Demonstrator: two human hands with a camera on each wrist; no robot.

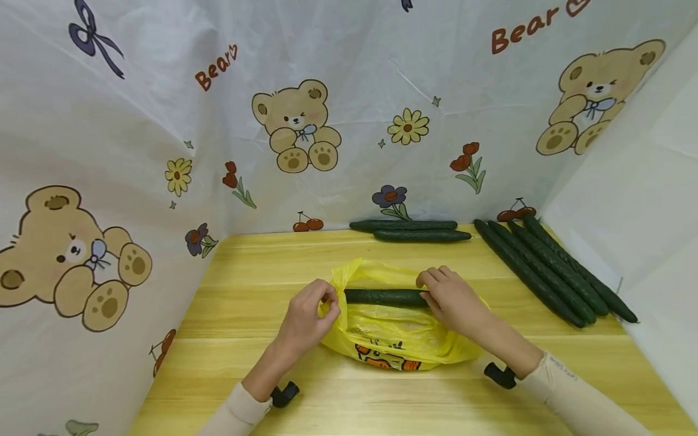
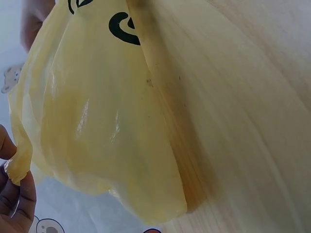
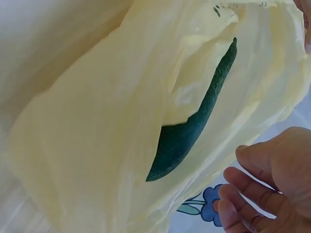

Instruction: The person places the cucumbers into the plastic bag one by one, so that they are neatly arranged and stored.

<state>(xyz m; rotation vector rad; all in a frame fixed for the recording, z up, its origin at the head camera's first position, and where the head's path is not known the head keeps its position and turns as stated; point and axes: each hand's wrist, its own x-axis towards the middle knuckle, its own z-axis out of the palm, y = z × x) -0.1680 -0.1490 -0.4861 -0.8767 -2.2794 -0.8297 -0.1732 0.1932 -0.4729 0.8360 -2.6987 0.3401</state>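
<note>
A yellow plastic bag [image 1: 382,333] lies on the table with its mouth spread, and a dark green cucumber [image 1: 384,297] rests inside it. On the left side my left hand [image 1: 306,320] pinches the bag's edge between thumb and fingers; the left wrist view shows the gathered film [image 2: 19,165] in that grip. My right hand [image 1: 455,303] is over the bag's right side, close to the cucumber's right end in the head view. From the right wrist, its thumb and loosely bent fingers [image 3: 252,194] stand apart with nothing between them. Part of the cucumber [image 3: 194,126] is hidden behind the bag film.
Two cucumbers [image 1: 420,235] lie along the back edge of the wooden table [image 1: 262,260]. Several more [image 1: 551,272] lie side by side, slanted, at the right. A bear-printed cloth [image 1: 354,66] hangs behind and at the left.
</note>
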